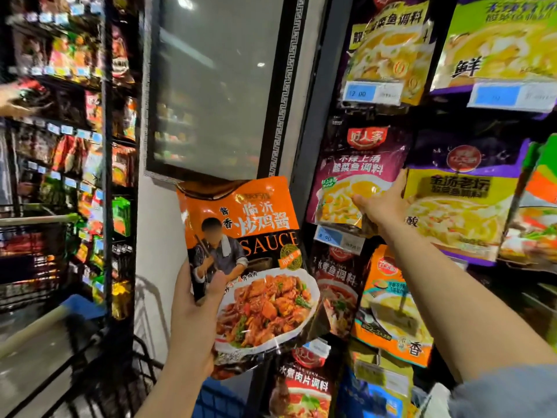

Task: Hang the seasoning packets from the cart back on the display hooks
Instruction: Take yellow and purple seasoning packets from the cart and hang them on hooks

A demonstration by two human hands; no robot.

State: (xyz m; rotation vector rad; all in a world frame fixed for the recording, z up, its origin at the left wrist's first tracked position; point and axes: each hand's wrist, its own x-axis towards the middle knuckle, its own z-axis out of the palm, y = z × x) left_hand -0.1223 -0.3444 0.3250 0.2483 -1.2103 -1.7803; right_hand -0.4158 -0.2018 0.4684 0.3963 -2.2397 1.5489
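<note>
— Where's the packet?
— My left hand [193, 321] grips the orange sauce packet [250, 267] by its lower left edge, long axis upright, leaning slightly left.
— Your other hand?
— My right hand [382, 206] pinches a purple hanging packet [355, 182] on the display.

Orange sauce packet [247, 267] upright, held before the display; purple-and-yellow packet [355, 188] hanging at the rack.
</note>
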